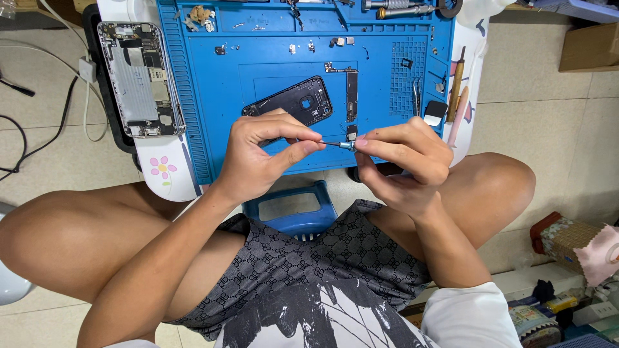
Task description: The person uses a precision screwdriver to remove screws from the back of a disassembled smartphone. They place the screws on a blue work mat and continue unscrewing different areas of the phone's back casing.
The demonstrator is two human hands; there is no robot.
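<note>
While the person sits low with bare knees spread wide, a blue repair mat (271,109) covers most of the small white table (171,174) in front of them, its top edge moulded into shallow trays that hold screws, small parts and tool handles. Off the mat's left edge lies an opened phone chassis (140,78), silver inside, with its boards and shields exposed. Below the table edge, between the legs, shows a blue plastic stool (293,209).

Near the middle of the mat rests a black phone back housing (293,100), inner face up, its lower corner hidden behind the left hand. Just right of it lies a narrow logic board (351,90), standing lengthwise up the mat. Further right, tweezers (417,95) sit on the mat's ribbed patch, and a wooden-handled tool (455,87) lies along the right rim of the table.

Both hands meet just above the near edge of the mat. The left hand (258,158) is curled, thumb and forefinger pinched together on the thin end of a precision screwdriver (338,144). The right hand (403,161) is closed around the other end, fingertips pressed on the pale blue collar, the rest of the handle hidden in the palm. The screwdriver lies nearly level between the two hands, held in the air in front of the logic board's lower end, touching nothing on the mat as far as can be seen.
</note>
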